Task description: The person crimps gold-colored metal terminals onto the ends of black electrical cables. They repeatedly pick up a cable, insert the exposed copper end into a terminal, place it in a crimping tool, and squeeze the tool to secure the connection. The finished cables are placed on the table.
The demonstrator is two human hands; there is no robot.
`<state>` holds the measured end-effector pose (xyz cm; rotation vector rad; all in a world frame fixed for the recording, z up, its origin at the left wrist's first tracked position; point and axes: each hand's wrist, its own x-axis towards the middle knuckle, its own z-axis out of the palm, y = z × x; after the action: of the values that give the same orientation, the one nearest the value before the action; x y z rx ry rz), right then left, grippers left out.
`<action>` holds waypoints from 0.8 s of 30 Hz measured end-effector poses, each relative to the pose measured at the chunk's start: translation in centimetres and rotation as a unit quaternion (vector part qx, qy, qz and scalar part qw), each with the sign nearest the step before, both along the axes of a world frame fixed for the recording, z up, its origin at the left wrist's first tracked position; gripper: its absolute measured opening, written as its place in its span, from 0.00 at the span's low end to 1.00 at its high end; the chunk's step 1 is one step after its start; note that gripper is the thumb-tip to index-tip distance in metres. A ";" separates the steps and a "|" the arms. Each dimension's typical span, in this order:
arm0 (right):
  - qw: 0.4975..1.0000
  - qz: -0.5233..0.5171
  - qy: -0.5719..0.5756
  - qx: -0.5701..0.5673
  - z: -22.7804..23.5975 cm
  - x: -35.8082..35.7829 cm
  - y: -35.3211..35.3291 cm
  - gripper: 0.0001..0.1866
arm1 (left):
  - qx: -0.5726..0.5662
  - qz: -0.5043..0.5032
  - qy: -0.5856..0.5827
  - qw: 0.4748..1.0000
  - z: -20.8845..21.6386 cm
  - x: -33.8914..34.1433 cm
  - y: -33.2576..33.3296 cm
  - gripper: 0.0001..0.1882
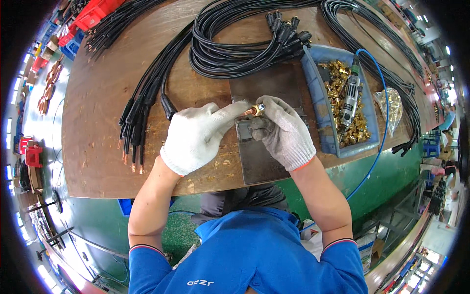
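Note:
My left hand (196, 134), in a white knit glove, is closed around the end of a black cable (168, 105), with the index finger stretched along it. From its fingertips a bare copper tip (246, 112) points right. Between the thumb and fingers of my gloved right hand (288, 133) is a small brass fitting (258, 109), which meets the copper tip. How far the tip sits inside the fitting is hidden. Both hands are above a dark metal plate (264, 161) lying on the brown table (98, 161).
Right of my hands, a blue bin (324, 115) holds many brass fittings (360, 134) and a pneumatic tool (350, 100) on a blue hose (383, 117). Coiled black cables (210, 59) lie behind, stripped cable ends (134, 142) at left. A clear bag (390, 110) lies beyond the bin.

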<state>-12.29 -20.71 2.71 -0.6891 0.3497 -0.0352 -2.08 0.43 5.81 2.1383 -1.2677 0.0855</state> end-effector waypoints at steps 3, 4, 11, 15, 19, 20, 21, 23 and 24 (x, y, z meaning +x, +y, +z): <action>1.000 -0.004 0.004 -0.008 0.2 -0.1 0.1 0.16 | -0.018 -0.008 0.008 1.000 -0.1 -0.1 0.0 0.30; 1.000 -0.007 0.008 -0.019 0.3 -0.1 0.1 0.16 | -0.013 -0.007 0.000 1.000 -0.2 -0.1 0.0 0.30; 0.986 -0.054 0.031 -0.157 0.7 -0.1 0.5 0.11 | 0.036 -0.001 -0.032 0.999 -0.1 -0.1 0.0 0.27; 0.965 -0.021 0.033 -0.258 0.6 -0.3 0.7 0.10 | 0.038 0.002 -0.026 0.999 -0.7 -0.2 0.0 0.18; 0.926 -0.009 0.026 -0.376 -0.6 0.0 1.2 0.10 | 0.031 0.003 -0.030 0.999 -1.6 0.1 0.0 0.10; 0.914 -0.008 0.018 -0.406 -0.7 0.0 1.2 0.10 | 0.038 0.004 -0.028 0.999 -1.8 0.1 0.1 0.09; 0.898 0.000 0.019 -0.439 -0.8 0.1 1.2 0.10 | 0.044 0.005 -0.026 0.999 -1.9 0.2 0.1 0.08; 0.864 0.017 0.018 -0.503 -0.8 0.2 1.0 0.09 | 0.040 0.013 -0.021 0.999 -2.6 0.1 0.2 0.08; 0.857 0.023 0.018 -0.515 -0.8 0.3 0.9 0.09 | 0.037 0.016 -0.020 0.999 -2.8 0.2 0.2 0.08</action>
<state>-12.00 -19.80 1.94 -1.7709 0.3372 -0.1721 -1.89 0.60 3.03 2.2310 -1.2771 0.0965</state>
